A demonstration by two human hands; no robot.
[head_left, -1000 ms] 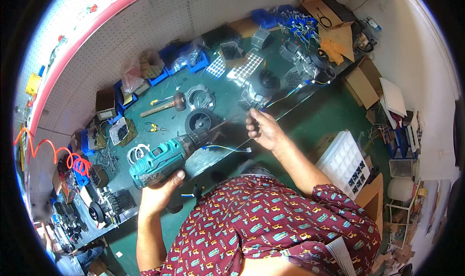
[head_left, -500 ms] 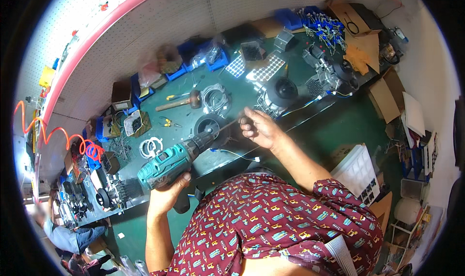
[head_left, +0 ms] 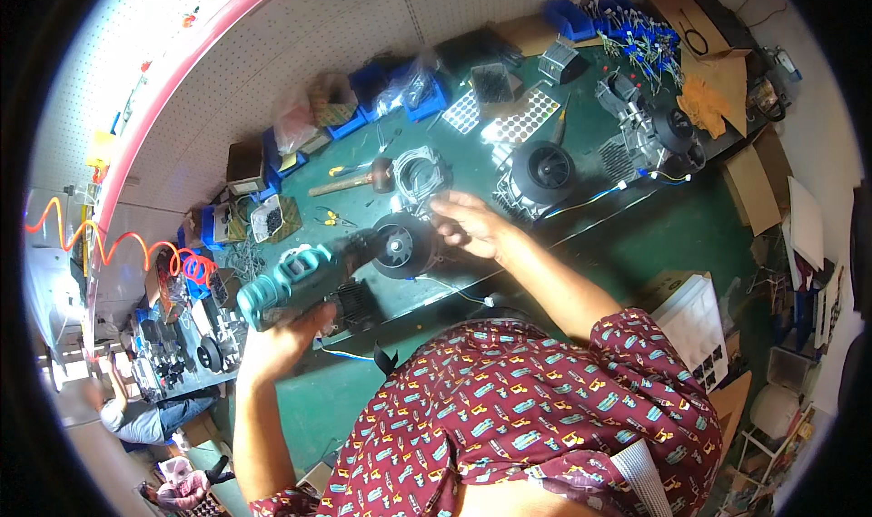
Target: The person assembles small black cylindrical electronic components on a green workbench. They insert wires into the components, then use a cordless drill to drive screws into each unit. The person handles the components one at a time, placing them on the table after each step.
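My left hand (head_left: 289, 337) grips a teal and black cordless drill (head_left: 289, 283) by its handle. The drill points right, its blurred chuck close to the black fan wheel (head_left: 402, 247) of a motor assembly on the bench. Whether the bit touches the fan cannot be made out. Just right of the fan is my right hand (head_left: 472, 228), its fingers curled beside the assembly; anything in them is hidden. Behind the fan lies a round silver metal housing (head_left: 421, 174). Another motor with a black fan (head_left: 542, 170) stands farther right.
A mallet (head_left: 380, 177) and yellow-handled pliers (head_left: 334, 217) lie left of the housing. Blue bins (head_left: 425, 99) line the back. More motor units (head_left: 658, 136) stand at the right. An orange coiled hose (head_left: 118, 245) hangs at left, near another person (head_left: 136, 417).
The drill has moved left, and its front end is now by the fan rather than my right fingertips. My right hand has shifted slightly left, to the assembly. The whole view has turned a little.
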